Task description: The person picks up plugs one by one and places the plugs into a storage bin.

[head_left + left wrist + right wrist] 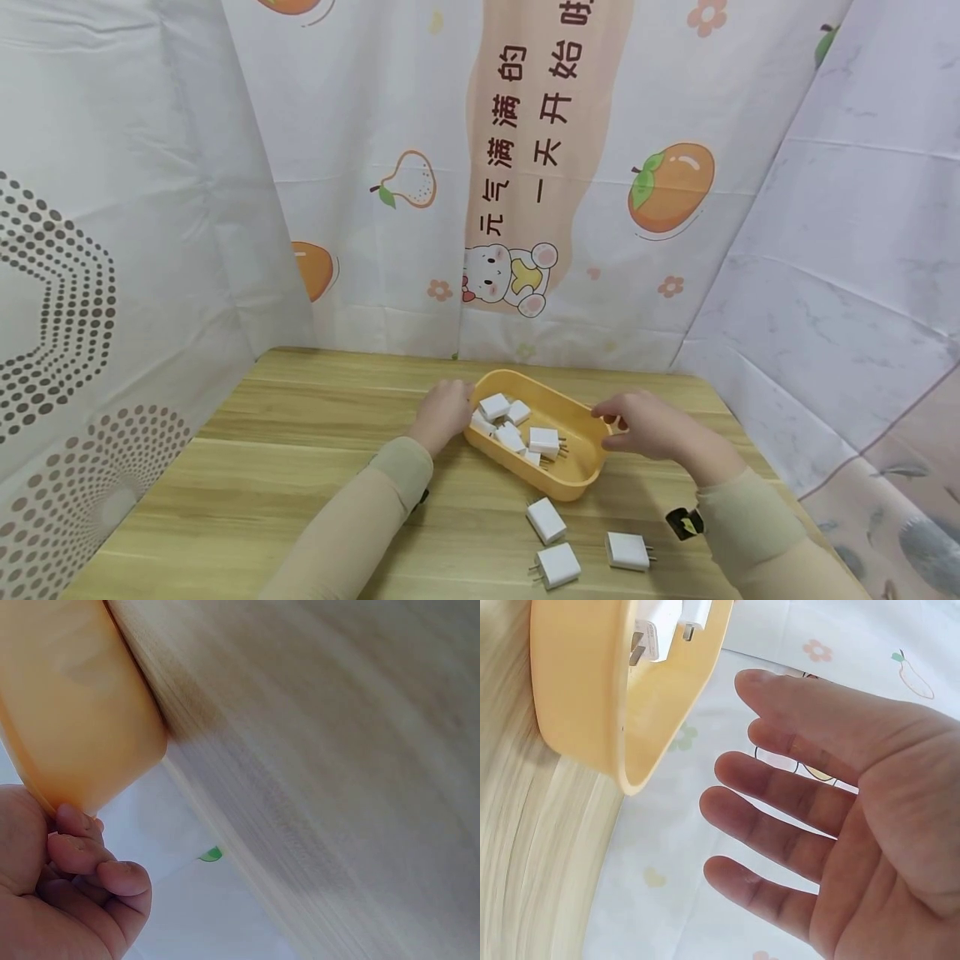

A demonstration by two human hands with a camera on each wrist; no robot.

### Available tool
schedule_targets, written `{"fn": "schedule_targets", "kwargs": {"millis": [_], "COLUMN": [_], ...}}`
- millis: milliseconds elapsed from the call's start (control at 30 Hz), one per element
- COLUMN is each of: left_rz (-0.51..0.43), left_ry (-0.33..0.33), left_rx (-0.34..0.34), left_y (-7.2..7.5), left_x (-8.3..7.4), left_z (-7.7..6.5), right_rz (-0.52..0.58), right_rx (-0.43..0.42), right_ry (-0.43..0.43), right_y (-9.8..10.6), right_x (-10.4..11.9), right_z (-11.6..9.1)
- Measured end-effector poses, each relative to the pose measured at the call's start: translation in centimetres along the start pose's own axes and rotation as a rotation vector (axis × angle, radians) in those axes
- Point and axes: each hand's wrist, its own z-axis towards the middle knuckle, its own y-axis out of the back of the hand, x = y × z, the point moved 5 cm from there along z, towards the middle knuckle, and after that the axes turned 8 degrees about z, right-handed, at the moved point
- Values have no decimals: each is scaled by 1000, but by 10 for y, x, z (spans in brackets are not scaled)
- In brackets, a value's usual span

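Note:
A yellow plastic basket [558,487] stands on the wooden table with several white charger plugs [543,440] inside, mostly towards its left end. My left hand [444,412] is at that end; in the left wrist view its curled fingers [79,851] pinch the rim. Beside the right end is my right hand [652,425]. The right wrist view shows its fingers [761,780] spread and relaxed, apart from the basket, holding nothing. Three more plugs lie on the table in front: one charger plug [546,521], a second plug [558,566] and a third plug [627,551].
The wooden table [300,467] reaches back to a printed white curtain [360,275]. More curtains hang on the left and right sides. A small dark object [684,523] sits at the right wrist.

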Motion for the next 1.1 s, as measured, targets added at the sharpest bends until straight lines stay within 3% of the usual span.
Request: {"fn": "schedule_targets", "kwargs": {"millis": [600,1100], "left_rz": [61,61], "left_ry": [-76,-72], "left_rx": [-28,-29], "left_y": [0,-1], "left_x": [-3,-2], "left_z": [-1,-1], "right_rz": [3,-12], "right_rx": [-22,-19], "right_ry": [6,33], "right_y": [4,-2], "right_x": [-10,-9], "right_z": [-25,-31]}}
